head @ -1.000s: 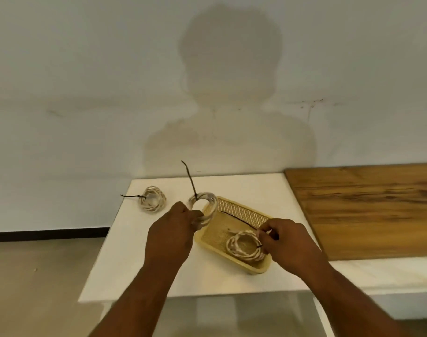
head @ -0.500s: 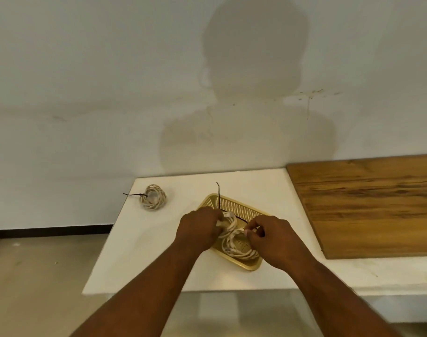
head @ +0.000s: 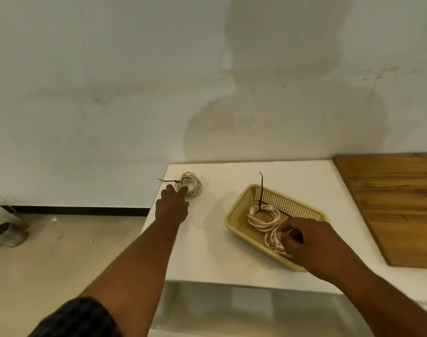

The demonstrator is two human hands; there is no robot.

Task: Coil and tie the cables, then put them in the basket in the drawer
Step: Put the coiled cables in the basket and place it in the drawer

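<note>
With the left grip open and reaching the tied white cable coil near the far-left edge of the white tabletop, that coil could be knocked off, while the second white coil pinched by the right grip inside the yellow perforated plastic basket could be dragged out.

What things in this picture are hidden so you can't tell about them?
Head view only.
Near coil in the basket: the right hand pinches it and covers much of it.
Left hand: too small to tell whether its fingertips touch the table coil.
Grey round thing: cut off by the left edge.
Drawer: out of view.
</note>
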